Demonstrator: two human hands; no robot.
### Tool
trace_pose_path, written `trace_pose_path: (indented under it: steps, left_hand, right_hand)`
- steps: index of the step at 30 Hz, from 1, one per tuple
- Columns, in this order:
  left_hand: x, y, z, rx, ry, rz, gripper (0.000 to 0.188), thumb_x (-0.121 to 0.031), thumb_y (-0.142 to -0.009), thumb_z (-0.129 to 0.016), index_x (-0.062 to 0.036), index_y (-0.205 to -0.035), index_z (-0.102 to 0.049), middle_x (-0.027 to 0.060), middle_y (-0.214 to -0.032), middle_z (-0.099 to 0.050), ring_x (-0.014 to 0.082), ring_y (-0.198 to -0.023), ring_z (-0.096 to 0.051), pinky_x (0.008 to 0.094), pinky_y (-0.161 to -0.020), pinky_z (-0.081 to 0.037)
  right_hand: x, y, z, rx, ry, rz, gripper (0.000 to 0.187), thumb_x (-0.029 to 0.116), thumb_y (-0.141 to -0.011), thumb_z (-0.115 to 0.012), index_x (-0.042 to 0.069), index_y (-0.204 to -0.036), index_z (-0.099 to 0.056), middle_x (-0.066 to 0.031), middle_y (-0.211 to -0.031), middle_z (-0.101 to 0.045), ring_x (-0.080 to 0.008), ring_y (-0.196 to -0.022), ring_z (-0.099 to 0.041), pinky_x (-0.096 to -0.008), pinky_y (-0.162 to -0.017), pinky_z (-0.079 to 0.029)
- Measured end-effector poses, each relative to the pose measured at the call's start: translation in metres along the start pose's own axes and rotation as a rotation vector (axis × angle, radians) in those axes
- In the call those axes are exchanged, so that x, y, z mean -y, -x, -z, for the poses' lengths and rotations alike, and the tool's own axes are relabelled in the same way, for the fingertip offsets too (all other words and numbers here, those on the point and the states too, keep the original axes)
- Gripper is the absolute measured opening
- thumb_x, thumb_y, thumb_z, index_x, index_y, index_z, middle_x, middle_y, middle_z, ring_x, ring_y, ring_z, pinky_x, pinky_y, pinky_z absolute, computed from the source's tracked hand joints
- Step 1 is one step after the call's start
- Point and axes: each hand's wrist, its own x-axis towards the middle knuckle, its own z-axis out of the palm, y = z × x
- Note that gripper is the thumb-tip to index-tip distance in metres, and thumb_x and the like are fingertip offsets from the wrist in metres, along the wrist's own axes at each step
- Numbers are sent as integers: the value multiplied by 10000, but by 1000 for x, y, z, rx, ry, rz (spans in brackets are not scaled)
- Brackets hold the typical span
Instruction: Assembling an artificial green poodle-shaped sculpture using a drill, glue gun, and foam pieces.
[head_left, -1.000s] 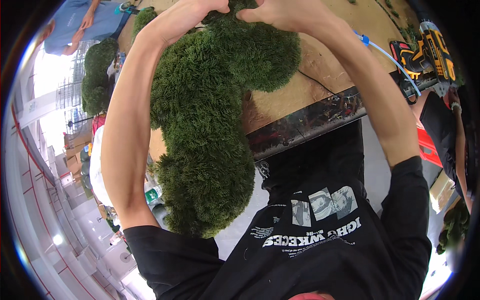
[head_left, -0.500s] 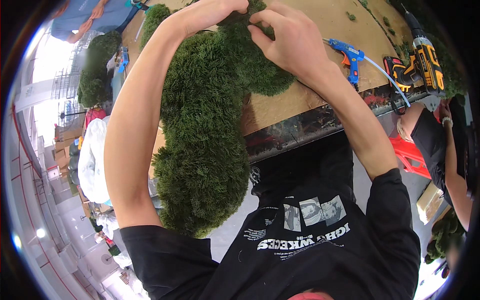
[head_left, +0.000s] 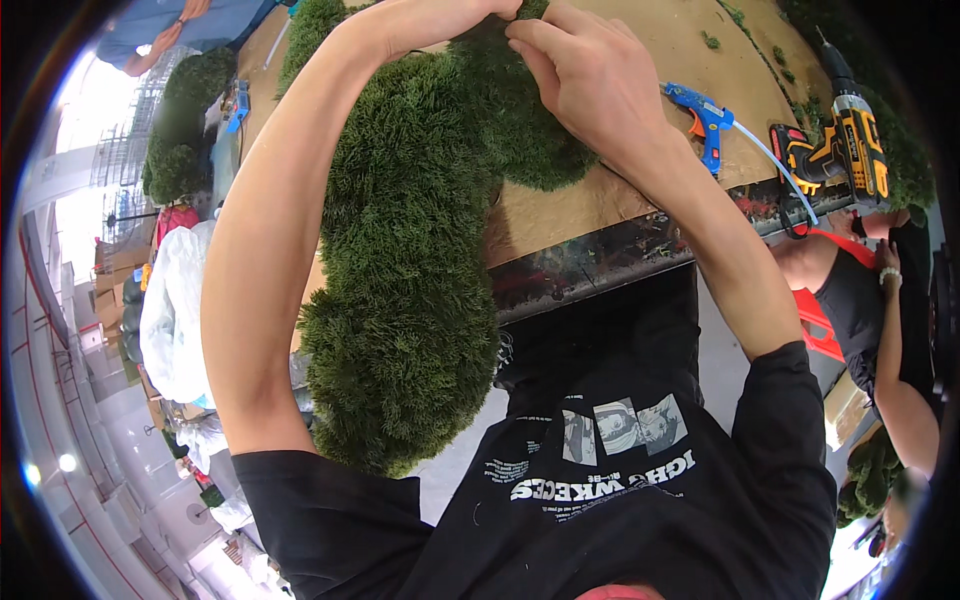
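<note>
A long, bulky form of dense green artificial foliage (head_left: pixel 400 250) runs from the table's edge down along my front, between my arms. A darker, rounded clump of foliage (head_left: pixel 535 150) adjoins it at the top, over the table. At the clump's upper end my right hand (head_left: pixel 600 80) is closed, thumb and forefinger bent together in a pinch against the greenery. What lies between those fingertips is too small to make out. My left hand (head_left: pixel 480 10) meets it there, its fingers bunched and partly cut off by the upper edge of the view.
On the brown-topped table (head_left: pixel 560 225) lie a blue glue gun (head_left: pixel 708 125) with a pale glue stick and a yellow-black cordless drill (head_left: pixel 850 150). A co-worker's arm (head_left: pixel 905 390) shows at right, another person (head_left: pixel 175 35) at upper left. White plastic bags (head_left: pixel 175 310) are left of me.
Both my hands have shifted slightly right in view, still together at the foliage. The view has also moved a little. The co-worker at right has moved an arm in toward the table.
</note>
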Motion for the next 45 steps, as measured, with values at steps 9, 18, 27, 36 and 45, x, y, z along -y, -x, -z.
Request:
trace_pose_path:
  steps: [9, 18, 27, 36, 45]
  left_hand:
    - [-10, 5, -3, -9, 15, 66, 375, -241, -979, -452, -133, -1329, -528, -7, -1018, -540, 105, -839, -466, 279, -718, -404]
    - [9, -8, 0, 75, 59, -109, 458, -190, -925, -590, -75, -1361, -503, 63, -1212, -558, 166, -1110, -512, 312, -983, -409]
    - [-8, -1, 4, 56, -170, -18, 579, -167, -884, -687, -62, -1412, -474, 98, -1339, -523, 207, -1280, -462, 356, -1092, -365]
    - [-11, 0, 3, 72, -97, -18, 581, -127, -870, -669, -65, -1412, -469, 82, -1328, -521, 184, -1241, -473, 336, -1067, -383]
    - [-10, 1, 5, 87, -152, -41, 649, -104, -800, -687, -69, -1408, -464, 83, -1342, -510, 203, -1266, -465, 348, -1090, -368]
  right_hand:
    - [-19, -4, -2, -10, -88, 124, 71, 117, -907, -679, 69, -948, -710, -115, -835, -605, -325, -785, -628, -425, -716, -480]
    - [-25, 1, -30, -148, -625, -671, 146, 118, -921, -744, 14, -903, -643, -69, -745, -614, -170, -654, -573, -321, -606, -459]
    - [-42, 1, -12, 34, -878, -652, 218, 152, -921, -777, 4, -937, -617, -19, -714, -583, -93, -655, -503, -291, -598, -438]
    - [-42, 5, -19, -4, -762, -546, 222, 79, -876, -802, -6, -912, -599, -30, -676, -547, -106, -626, -481, -306, -580, -429]
    - [-30, 3, -14, -6, -689, -599, 220, 85, -885, -791, -4, -922, -594, -92, -681, -582, -150, -613, -519, -331, -586, -446]
